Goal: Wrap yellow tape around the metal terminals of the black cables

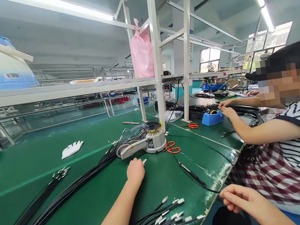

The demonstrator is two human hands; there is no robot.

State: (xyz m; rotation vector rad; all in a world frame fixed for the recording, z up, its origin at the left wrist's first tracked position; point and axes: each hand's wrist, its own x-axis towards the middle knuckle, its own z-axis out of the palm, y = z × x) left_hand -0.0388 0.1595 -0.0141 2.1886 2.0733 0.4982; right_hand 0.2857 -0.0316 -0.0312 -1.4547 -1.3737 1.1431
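Note:
My left hand (136, 174) is closed in a fist over the green table, just in front of a grey round tape machine (154, 141). A small silvery connector (144, 161) pokes out past its fingers; the rest of what it grips is hidden. My right hand (244, 201), past the table's near edge, pinches a thin black cable (212, 190) between thumb and fingers. Between my arms lies a bundle of black cables with pale connector ends (178, 218). Orange-handled scissors (173, 147) rest beside the machine, and a black pen-like tool (192, 174) is close to the cable.
More black cables (73, 186) stretch across the left of the table, near a white glove (72, 149). White frame posts (160, 88) rise behind the machine. At right, a co-worker's hands (227, 109) are at a blue tape dispenser (212, 118).

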